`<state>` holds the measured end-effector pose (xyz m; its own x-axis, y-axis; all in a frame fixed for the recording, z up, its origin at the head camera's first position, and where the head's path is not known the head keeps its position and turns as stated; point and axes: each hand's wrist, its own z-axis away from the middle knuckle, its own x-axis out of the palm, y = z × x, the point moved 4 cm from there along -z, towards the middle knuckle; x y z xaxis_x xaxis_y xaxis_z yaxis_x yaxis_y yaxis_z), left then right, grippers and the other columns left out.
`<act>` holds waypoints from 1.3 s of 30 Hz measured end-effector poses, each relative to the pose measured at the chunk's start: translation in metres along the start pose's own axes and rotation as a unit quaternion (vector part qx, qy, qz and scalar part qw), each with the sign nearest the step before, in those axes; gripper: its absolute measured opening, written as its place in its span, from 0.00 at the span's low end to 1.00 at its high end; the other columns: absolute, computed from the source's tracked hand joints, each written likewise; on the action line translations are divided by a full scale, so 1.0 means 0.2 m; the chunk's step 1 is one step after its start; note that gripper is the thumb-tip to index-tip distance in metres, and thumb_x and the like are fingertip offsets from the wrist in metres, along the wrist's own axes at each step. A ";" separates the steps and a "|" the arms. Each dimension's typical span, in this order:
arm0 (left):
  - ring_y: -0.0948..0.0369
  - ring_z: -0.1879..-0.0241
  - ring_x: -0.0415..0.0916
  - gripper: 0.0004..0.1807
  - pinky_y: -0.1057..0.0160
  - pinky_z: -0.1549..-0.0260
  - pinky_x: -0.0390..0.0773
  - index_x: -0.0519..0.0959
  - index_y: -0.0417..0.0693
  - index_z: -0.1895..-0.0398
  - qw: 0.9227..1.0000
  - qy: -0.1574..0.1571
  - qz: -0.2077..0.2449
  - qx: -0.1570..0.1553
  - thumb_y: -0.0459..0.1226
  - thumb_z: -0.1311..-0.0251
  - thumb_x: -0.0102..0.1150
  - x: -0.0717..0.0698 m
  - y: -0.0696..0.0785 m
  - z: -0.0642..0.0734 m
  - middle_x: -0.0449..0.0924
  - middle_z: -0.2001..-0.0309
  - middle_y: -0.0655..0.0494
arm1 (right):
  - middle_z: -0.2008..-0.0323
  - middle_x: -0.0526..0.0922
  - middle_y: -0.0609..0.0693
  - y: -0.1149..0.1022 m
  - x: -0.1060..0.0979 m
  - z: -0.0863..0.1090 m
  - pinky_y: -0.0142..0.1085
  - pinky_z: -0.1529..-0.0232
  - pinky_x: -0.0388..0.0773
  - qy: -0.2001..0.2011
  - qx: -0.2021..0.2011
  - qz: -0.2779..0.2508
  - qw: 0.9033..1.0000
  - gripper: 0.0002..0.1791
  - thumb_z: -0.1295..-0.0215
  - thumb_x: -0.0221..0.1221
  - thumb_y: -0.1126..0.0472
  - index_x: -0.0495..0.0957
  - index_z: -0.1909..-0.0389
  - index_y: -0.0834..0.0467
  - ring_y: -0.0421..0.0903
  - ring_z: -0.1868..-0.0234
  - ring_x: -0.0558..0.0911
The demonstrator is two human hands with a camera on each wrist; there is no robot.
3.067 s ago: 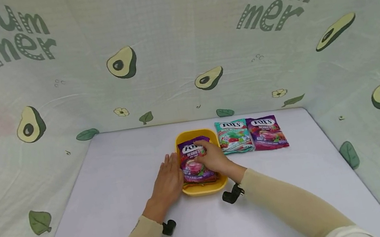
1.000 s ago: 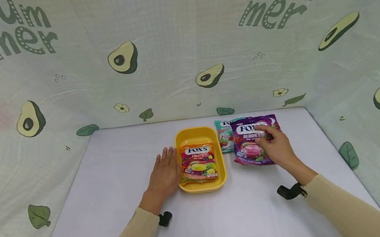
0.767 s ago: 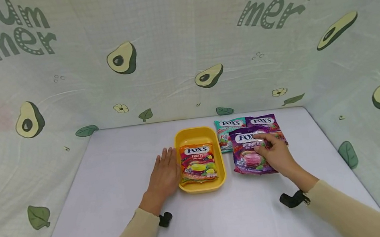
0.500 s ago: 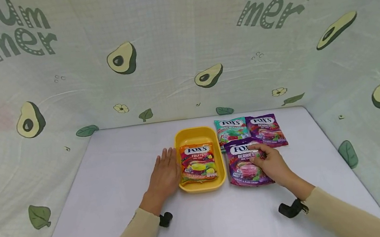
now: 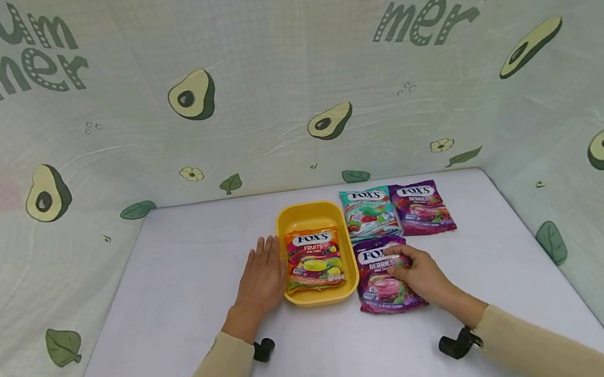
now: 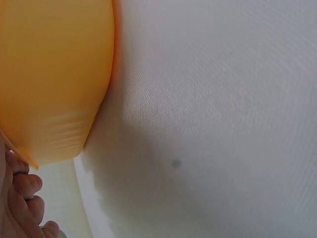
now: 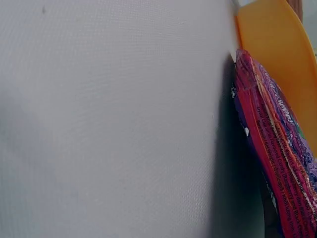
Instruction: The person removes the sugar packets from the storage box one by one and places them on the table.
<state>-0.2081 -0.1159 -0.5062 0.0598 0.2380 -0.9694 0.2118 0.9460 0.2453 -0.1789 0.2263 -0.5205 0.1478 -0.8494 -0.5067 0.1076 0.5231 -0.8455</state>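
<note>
My right hand (image 5: pixel 421 275) grips the right side of a purple FOX'S Berries candy bag (image 5: pixel 381 287), just right of the yellow tray. In the right wrist view the bag's red edge (image 7: pixel 282 163) shows close to the white table, beside the tray's wall. My left hand (image 5: pixel 261 278) lies with straight fingers against the left side of the yellow tray (image 5: pixel 310 213). Inside the tray lies an orange FOX'S Fruits candy bag (image 5: pixel 315 264), toward the near end. In the left wrist view, fingers (image 6: pixel 27 186) show by the tray's wall (image 6: pixel 54 74).
A teal FOX'S Mint Blossom bag (image 5: pixel 371 214) lies behind the held bag, right of the tray. Next to it is another purple Berries bag (image 5: pixel 422 210). A printed cloth (image 5: pixel 260 59) hangs around the back and sides of the white table (image 5: pixel 193 242).
My right hand lifted the purple Berries bag out of the tray, uncovering the orange bag, then moved it right and back toward me and the tray. The left hand stays at the tray.
</note>
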 end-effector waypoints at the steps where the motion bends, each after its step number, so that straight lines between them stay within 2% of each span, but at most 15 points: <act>1: 0.46 0.15 0.46 0.36 0.43 0.18 0.51 0.51 0.40 0.15 1.000 -0.002 0.002 -0.001 0.48 0.17 0.41 0.00 0.00 0.00 0.54 0.16 0.44 | 0.29 0.75 0.64 0.00 0.00 0.00 0.59 0.28 0.70 -0.001 0.002 0.003 1.000 0.21 0.25 0.61 0.63 0.78 0.33 0.57 0.59 0.35 0.77; 4: 0.46 0.15 0.44 0.36 0.44 0.18 0.50 0.50 0.41 0.14 1.000 -0.008 0.005 -0.003 0.48 0.17 0.41 0.00 0.00 0.00 0.53 0.16 0.44 | 0.28 0.74 0.65 0.01 0.00 0.00 0.63 0.28 0.69 -0.005 0.005 0.019 1.000 0.21 0.25 0.62 0.62 0.78 0.33 0.57 0.61 0.33 0.76; 7: 0.46 0.15 0.44 0.36 0.44 0.17 0.49 0.49 0.40 0.14 1.000 -0.010 0.006 -0.004 0.48 0.17 0.39 0.00 0.00 0.00 0.52 0.15 0.44 | 0.31 0.77 0.65 0.01 0.00 0.00 0.63 0.31 0.72 -0.005 -0.003 0.051 0.999 0.21 0.26 0.63 0.60 0.78 0.34 0.56 0.60 0.37 0.77; 11: 0.46 0.15 0.44 0.36 0.44 0.18 0.49 0.50 0.40 0.15 1.000 -0.010 0.008 -0.004 0.48 0.17 0.39 0.00 0.00 0.00 0.52 0.15 0.43 | 0.38 0.83 0.63 0.00 -0.01 -0.01 0.54 0.42 0.77 -0.005 -0.012 0.100 0.995 0.21 0.27 0.65 0.57 0.80 0.35 0.54 0.53 0.49 0.79; 13: 0.46 0.15 0.44 0.36 0.44 0.18 0.50 0.50 0.40 0.15 1.000 -0.010 0.009 -0.006 0.48 0.17 0.39 0.00 0.00 0.00 0.52 0.15 0.43 | 0.39 0.84 0.63 0.00 -0.01 0.00 0.53 0.44 0.78 -0.004 -0.014 0.115 0.993 0.22 0.27 0.66 0.56 0.80 0.35 0.54 0.52 0.52 0.78; 17: 0.46 0.15 0.44 0.36 0.44 0.18 0.49 0.50 0.41 0.14 1.000 -0.008 0.011 -0.007 0.48 0.17 0.40 0.01 0.00 0.00 0.52 0.15 0.44 | 0.37 0.82 0.65 -0.01 -0.02 0.01 0.61 0.37 0.78 0.005 -0.023 0.133 0.991 0.23 0.28 0.66 0.55 0.81 0.35 0.55 0.60 0.43 0.81; 20: 0.46 0.15 0.45 0.36 0.44 0.18 0.50 0.50 0.41 0.14 1.000 -0.005 0.013 -0.007 0.48 0.17 0.40 0.02 0.00 0.00 0.53 0.16 0.44 | 0.34 0.80 0.68 -0.01 -0.02 0.01 0.67 0.33 0.73 0.012 -0.029 0.144 0.989 0.24 0.28 0.67 0.55 0.81 0.34 0.56 0.68 0.34 0.78; 23: 0.46 0.15 0.45 0.36 0.44 0.18 0.50 0.50 0.42 0.14 1.000 -0.003 0.014 -0.007 0.48 0.17 0.40 0.02 -0.01 0.00 0.53 0.16 0.44 | 0.34 0.79 0.70 -0.01 -0.03 0.01 0.68 0.32 0.72 0.018 -0.029 0.144 0.989 0.24 0.29 0.67 0.56 0.82 0.34 0.57 0.71 0.32 0.76; 31: 0.46 0.15 0.44 0.36 0.44 0.18 0.50 0.50 0.41 0.14 1.000 -0.007 0.020 -0.009 0.48 0.17 0.40 0.01 0.00 0.00 0.53 0.15 0.44 | 0.35 0.78 0.71 0.01 -0.09 0.01 0.58 0.43 0.83 0.027 0.015 0.121 0.992 0.26 0.29 0.67 0.56 0.79 0.34 0.62 0.60 0.47 0.87; 35: 0.46 0.15 0.44 0.36 0.44 0.18 0.50 0.50 0.42 0.14 1.000 -0.010 0.019 -0.012 0.48 0.17 0.41 0.00 0.00 0.00 0.52 0.15 0.44 | 0.38 0.81 0.70 0.00 -0.15 0.00 0.56 0.46 0.86 0.046 0.023 0.129 0.990 0.26 0.26 0.63 0.54 0.78 0.35 0.67 0.63 0.45 0.87; 39: 0.47 0.15 0.44 0.37 0.44 0.18 0.49 0.50 0.42 0.14 1.000 -0.012 0.017 -0.015 0.48 0.17 0.42 0.01 0.00 0.00 0.52 0.15 0.44 | 0.42 0.84 0.68 -0.04 -0.20 -0.03 0.54 0.48 0.86 0.078 0.010 0.148 0.986 0.24 0.23 0.60 0.53 0.79 0.38 0.68 0.62 0.46 0.86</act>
<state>-0.2078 -0.1157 -0.5076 0.0897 0.2661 -0.9598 0.1807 0.9433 0.2784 -0.1912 0.2550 -0.4951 0.0232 -0.6583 -0.7524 0.1016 0.7503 -0.6533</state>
